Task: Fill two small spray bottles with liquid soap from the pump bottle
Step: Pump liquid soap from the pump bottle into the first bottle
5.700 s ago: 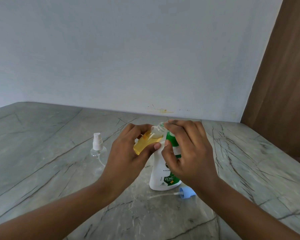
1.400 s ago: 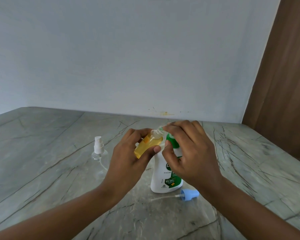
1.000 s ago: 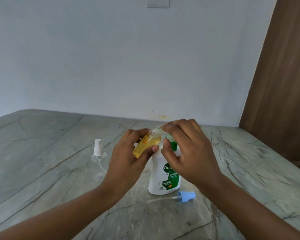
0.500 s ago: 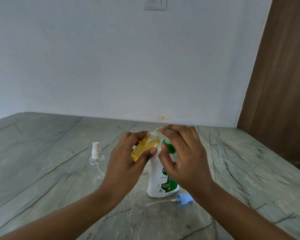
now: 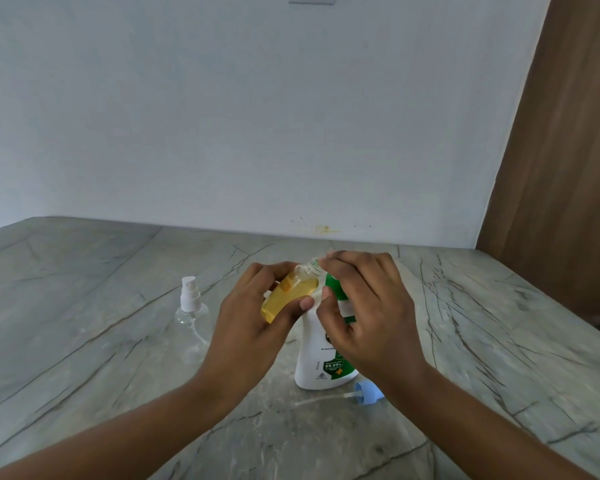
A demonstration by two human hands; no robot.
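My left hand [image 5: 253,323] grips a small spray bottle [image 5: 288,296] filled with yellow-orange soap, tilted so its open neck points up and right. That neck meets the top of the white and green pump bottle [image 5: 321,365], which stands on the marble table [image 5: 84,341]. My right hand [image 5: 364,313] curls over the pump bottle's head, fingers on top and thumb against the green pump; the nozzle is hidden under it. A second small clear spray bottle [image 5: 191,306] with a white sprayer stands empty at the left.
A blue sprayer cap [image 5: 368,392] with its clear dip tube lies on the table just in front of the pump bottle. A white wall runs behind the table, and a brown wooden panel [image 5: 561,168] stands at the right.
Both hands keep the same hold on the two bottles. The view has shifted slightly, and the hands and bottles sit a little lower and left in the frame.
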